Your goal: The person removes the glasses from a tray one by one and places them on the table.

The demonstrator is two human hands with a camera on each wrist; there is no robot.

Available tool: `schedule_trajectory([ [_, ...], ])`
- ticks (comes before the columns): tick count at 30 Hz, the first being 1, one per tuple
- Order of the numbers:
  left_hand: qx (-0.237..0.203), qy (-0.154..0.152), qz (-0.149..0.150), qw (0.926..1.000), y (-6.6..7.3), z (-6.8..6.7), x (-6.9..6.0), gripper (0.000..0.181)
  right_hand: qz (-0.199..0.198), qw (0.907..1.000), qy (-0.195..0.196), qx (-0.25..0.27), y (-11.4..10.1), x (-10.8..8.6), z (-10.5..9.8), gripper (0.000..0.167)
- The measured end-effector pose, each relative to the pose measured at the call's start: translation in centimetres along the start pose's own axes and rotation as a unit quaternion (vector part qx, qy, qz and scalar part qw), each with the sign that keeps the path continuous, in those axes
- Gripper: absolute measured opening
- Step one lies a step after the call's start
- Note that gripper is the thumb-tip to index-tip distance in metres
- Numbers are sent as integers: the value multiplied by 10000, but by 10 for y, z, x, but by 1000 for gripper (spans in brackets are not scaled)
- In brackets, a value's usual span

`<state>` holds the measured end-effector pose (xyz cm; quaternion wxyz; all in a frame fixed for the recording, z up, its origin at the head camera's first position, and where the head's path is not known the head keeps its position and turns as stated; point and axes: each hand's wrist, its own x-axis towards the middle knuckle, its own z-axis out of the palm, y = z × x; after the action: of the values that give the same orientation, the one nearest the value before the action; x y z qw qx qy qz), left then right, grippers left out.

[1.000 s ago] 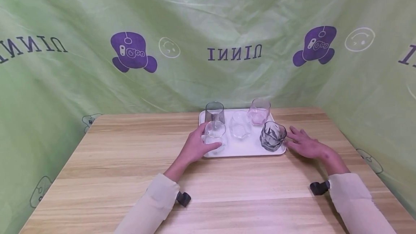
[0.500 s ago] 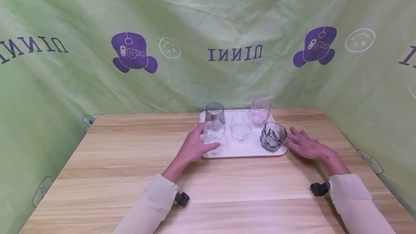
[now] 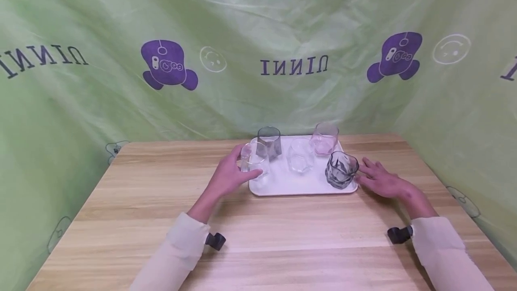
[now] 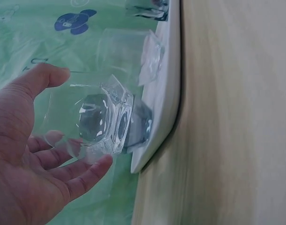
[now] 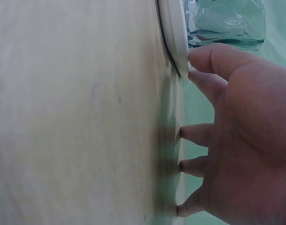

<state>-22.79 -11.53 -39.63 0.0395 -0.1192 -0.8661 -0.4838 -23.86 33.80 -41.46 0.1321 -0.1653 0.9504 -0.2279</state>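
Observation:
My left hand (image 3: pixel 228 174) grips a clear drinking glass (image 3: pixel 255 158), thumb on the near side and fingers round the far side. It is held upright over the left edge of a white tray (image 3: pixel 300 188); in the left wrist view its thick faceted base (image 4: pixel 119 119) looks raised off the tray. My right hand (image 3: pixel 383 182) lies at the tray's right end with fingers spread. In the right wrist view, its thumb and forefinger touch the tray's rim (image 5: pixel 178 40) and the other fingertips rest on the table. Right beside them stands a dark grey wavy glass (image 3: pixel 341 172).
Also on the tray are a smoky grey glass (image 3: pixel 269 140) at back left, another clear glass (image 3: pixel 300 156) in the middle and a pink glass (image 3: pixel 325 140) at back right. Under it is a wooden table (image 3: pixel 282 241); a green curtain (image 3: pixel 242 98) hangs close behind.
My left hand has carried the clear glass left and slightly back, from the tray's front left corner to its left edge. The right hand has stayed at the tray's right end.

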Motion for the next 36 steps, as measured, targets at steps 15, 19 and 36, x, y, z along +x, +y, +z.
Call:
schedule_trajectory([
  [15,126,393,-316,9986,-19,-50,-2,80,10,10000,6,48,-2,-3,-1,69],
  [19,134,576,-365,9976,-28,-62,-2,78,-17,10000,-8,-8,-1,-2,-1,70],
  [36,201,1345,-888,9867,-70,-106,2,76,-29,10000,-2,37,-2,-3,-1,70],
])
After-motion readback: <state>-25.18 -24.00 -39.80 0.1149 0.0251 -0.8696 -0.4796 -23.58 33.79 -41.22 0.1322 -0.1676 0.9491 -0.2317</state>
